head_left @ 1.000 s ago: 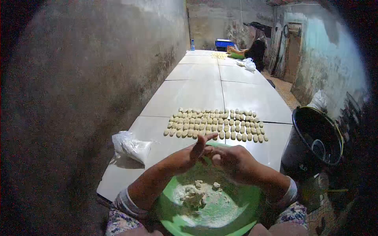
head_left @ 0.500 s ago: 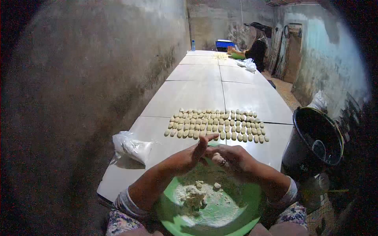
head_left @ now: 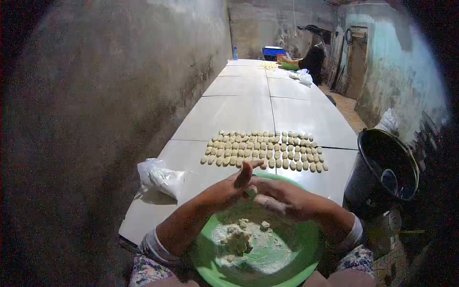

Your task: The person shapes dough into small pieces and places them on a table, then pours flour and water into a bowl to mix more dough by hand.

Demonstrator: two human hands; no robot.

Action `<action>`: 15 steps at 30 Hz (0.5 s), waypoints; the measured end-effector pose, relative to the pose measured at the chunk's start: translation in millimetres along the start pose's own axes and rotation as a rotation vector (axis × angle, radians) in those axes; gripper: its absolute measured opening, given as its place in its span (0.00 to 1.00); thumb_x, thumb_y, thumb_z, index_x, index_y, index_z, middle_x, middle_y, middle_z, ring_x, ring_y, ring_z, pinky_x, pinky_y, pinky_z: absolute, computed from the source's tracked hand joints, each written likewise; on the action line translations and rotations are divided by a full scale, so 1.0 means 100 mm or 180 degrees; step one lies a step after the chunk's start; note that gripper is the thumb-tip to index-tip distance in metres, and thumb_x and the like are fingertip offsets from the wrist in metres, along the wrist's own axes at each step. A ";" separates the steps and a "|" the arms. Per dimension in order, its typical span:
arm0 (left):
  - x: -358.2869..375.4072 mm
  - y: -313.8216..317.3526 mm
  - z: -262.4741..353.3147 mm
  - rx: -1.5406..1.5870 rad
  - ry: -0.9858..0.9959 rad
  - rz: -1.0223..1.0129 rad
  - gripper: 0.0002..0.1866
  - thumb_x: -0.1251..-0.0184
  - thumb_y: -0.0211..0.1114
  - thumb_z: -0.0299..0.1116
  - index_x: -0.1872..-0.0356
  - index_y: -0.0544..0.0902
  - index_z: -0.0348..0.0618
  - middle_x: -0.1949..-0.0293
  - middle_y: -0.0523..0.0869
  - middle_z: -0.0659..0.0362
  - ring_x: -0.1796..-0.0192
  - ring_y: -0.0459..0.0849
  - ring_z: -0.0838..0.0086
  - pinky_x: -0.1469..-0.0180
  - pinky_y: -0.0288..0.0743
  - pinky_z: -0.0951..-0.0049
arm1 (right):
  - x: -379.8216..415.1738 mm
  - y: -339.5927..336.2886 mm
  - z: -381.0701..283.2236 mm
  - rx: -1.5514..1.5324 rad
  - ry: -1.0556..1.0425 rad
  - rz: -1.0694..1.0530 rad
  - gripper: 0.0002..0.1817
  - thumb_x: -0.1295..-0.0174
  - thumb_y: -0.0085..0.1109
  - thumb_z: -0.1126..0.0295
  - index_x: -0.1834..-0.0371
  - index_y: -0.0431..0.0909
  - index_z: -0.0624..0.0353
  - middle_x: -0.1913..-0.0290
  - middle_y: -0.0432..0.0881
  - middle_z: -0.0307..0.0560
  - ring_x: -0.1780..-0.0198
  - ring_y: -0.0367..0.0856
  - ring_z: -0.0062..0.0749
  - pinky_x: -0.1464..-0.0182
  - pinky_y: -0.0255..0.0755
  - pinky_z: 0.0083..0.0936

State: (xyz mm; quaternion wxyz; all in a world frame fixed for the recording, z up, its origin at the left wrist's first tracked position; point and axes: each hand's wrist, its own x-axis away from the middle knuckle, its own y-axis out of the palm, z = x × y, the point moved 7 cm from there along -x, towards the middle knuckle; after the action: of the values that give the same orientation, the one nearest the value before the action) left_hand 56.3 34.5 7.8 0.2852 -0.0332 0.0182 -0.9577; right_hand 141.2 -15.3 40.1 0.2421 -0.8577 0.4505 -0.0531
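Observation:
My left hand (head_left: 243,179) and my right hand (head_left: 277,193) are brought together above a green basin (head_left: 311,258), with the left thumb raised. The palms face each other, and whatever lies between them is hidden. In the basin are white flour (head_left: 267,262) and a crumbly lump of dough (head_left: 238,241), with smaller bits beside it. Just beyond my hands, several rows of small oval dough pieces (head_left: 262,147) lie on the white tiled table (head_left: 239,112).
A plastic bag of white powder (head_left: 160,179) lies on the table at the left. At the right stands a black bucket (head_left: 366,172). Far down the table are another person (head_left: 313,60), a white bag (head_left: 303,76), a blue crate (head_left: 274,52) and a bottle (head_left: 235,53).
My right hand has turned and its fingers have shifted against the left. The pale dough seen at its fingers before is no longer visible. The view has shifted slightly.

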 end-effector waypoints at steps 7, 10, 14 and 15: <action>0.02 0.05 -0.03 0.0246 -0.0086 -0.0114 0.56 0.52 0.31 0.79 0.29 0.48 0.44 0.37 0.67 0.46 0.38 0.70 0.63 0.42 0.70 0.65 | -0.02 0.04 -0.13 0.1284 -0.0953 0.0081 0.14 0.46 0.58 0.79 0.55 0.77 0.61 0.51 0.77 0.54 0.51 0.78 0.42 0.48 0.72 0.33; -0.03 0.09 -0.09 0.0566 -0.0216 -0.0220 0.53 0.48 0.29 0.77 0.30 0.51 0.42 0.38 0.70 0.53 0.39 0.71 0.67 0.49 0.74 0.67 | 0.07 -0.02 -0.16 0.1262 -0.0888 0.0334 0.12 0.43 0.60 0.70 0.57 0.77 0.60 0.54 0.79 0.52 0.57 0.81 0.49 0.54 0.76 0.34; 0.09 0.26 0.20 0.0822 -0.0176 -0.0156 0.51 0.44 0.27 0.75 0.32 0.55 0.41 0.41 0.73 0.53 0.41 0.74 0.68 0.45 0.72 0.70 | 0.13 -0.11 -0.31 0.1703 -0.1083 0.0854 0.15 0.45 0.62 0.68 0.54 0.76 0.57 0.54 0.79 0.51 0.61 0.82 0.46 0.59 0.78 0.33; 0.17 0.28 0.31 0.0841 -0.0162 -0.0111 0.51 0.44 0.27 0.75 0.32 0.55 0.41 0.41 0.73 0.53 0.41 0.74 0.68 0.45 0.72 0.70 | 0.18 -0.15 -0.43 0.1905 -0.1209 0.1286 0.16 0.45 0.62 0.68 0.54 0.75 0.57 0.55 0.79 0.52 0.61 0.83 0.45 0.60 0.79 0.33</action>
State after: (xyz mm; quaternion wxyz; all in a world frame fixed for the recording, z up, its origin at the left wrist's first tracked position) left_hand 59.9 1.1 38.3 0.2708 -0.0200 -0.1160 -0.9554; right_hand 149.4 -38.5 82.3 0.5654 -0.6382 0.5218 0.0261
